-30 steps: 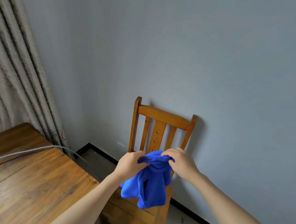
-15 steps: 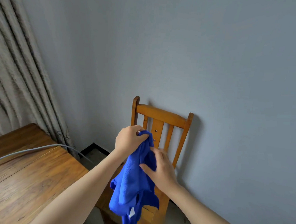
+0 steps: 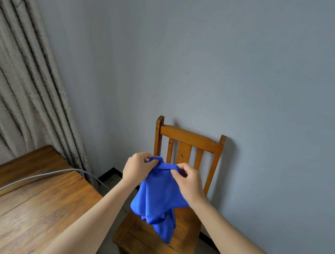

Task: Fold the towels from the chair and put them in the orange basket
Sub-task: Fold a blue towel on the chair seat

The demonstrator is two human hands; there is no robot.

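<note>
Head view: left hand (image 3: 138,169) and right hand (image 3: 189,184) pinch blue towel (image 3: 158,197), fingers (image 3: 176,174) curled.

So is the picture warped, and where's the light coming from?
Head view: the wide lens tilts the curtain and stretches the edges; light is soft, without glare; the chair casts a shadow rightward on the wall, suggesting light from the curtain side; left hand, right hand and blue towel look sharp.

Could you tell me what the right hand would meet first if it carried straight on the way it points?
Apart from the towel it pinches, the right hand would probably meet the chair back first; depth is hard to judge.
</note>
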